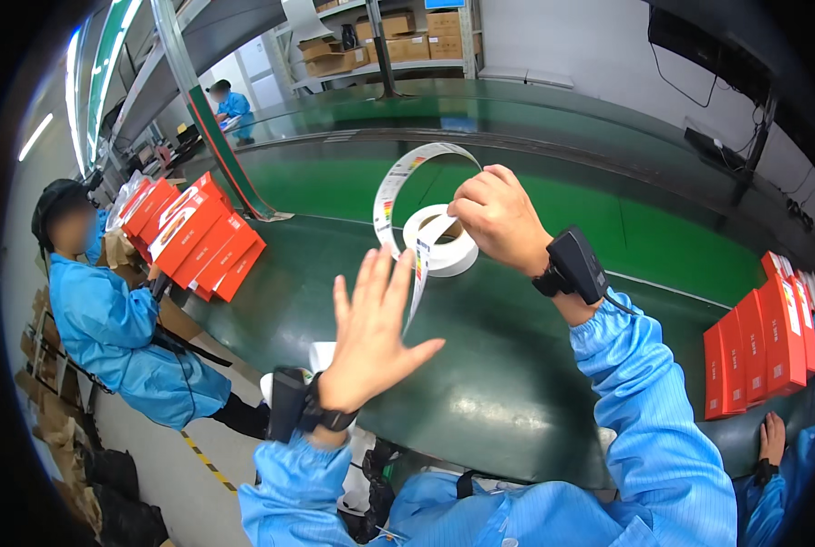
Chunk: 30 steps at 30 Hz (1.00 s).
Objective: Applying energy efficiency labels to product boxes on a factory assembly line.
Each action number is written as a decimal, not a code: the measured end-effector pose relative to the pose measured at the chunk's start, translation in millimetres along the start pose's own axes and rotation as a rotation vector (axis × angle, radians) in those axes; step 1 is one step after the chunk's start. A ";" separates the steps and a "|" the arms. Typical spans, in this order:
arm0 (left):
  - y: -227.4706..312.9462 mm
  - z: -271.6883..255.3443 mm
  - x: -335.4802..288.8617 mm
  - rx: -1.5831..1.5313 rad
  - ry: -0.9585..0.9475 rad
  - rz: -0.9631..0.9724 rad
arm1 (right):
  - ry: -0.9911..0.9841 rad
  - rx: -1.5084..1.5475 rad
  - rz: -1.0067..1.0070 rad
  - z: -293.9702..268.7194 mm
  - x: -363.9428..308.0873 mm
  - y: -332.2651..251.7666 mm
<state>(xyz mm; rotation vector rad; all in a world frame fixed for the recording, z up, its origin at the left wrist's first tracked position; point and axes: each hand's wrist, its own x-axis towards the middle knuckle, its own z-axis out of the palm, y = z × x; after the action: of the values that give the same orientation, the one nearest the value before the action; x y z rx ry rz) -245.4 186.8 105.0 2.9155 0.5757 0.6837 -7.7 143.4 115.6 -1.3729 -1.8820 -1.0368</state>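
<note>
A roll of white labels (458, 262) lies on the green worktop in front of me. From it a strip of labels (388, 193), printed with coloured bars, loops upward and over to my right hand. My right hand (499, 219) is closed, its thumb and fingers pinching the strip above the roll. Fingers spread and palm down, my left hand (371, 333) is open beside the loop's lower end. The strip's hanging end (419, 273) passes close to those fingertips; whether they touch it I cannot tell. Both wrists wear black devices.
Red boxes (202, 242) are stacked at the left, by a person in blue (107, 301). More red boxes (754, 351) stand at the right, near another person's hand (771, 440). A metal post (211, 128) rises from the bench. Beyond runs a green conveyor belt (572, 219).
</note>
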 end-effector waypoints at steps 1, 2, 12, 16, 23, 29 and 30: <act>-1.5 12.3 7.9 -0.017 -0.017 -0.004 | -0.018 -0.011 0.013 -3.2 -1.2 -3.8; -1.1 23.1 14.6 -0.084 -0.009 0.022 | -0.021 -0.012 0.009 -5.8 -3.1 -7.0; -19.0 84.1 9.4 -1.749 -0.496 -0.420 | -0.033 -0.118 -0.093 -19.4 -6.5 -4.4; -26.9 57.5 -29.5 -1.579 -0.520 -0.464 | -0.097 -0.201 -0.011 -12.8 -23.7 21.7; -66.2 10.9 -109.1 -0.964 -0.236 -0.525 | 0.034 -0.039 0.046 -5.0 -32.5 16.7; -77.6 -70.5 -137.1 -1.280 0.499 -0.550 | -0.403 0.235 0.346 6.9 -78.1 12.4; -83.1 -87.4 -153.0 -1.348 0.584 -0.467 | -0.526 0.288 0.339 8.4 -80.3 1.2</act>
<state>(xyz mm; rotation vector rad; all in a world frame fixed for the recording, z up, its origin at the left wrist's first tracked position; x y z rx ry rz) -439.3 205.7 106.1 1.2873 0.4902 1.1949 17.4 110.6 46.2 -1.8196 -1.9507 -0.2341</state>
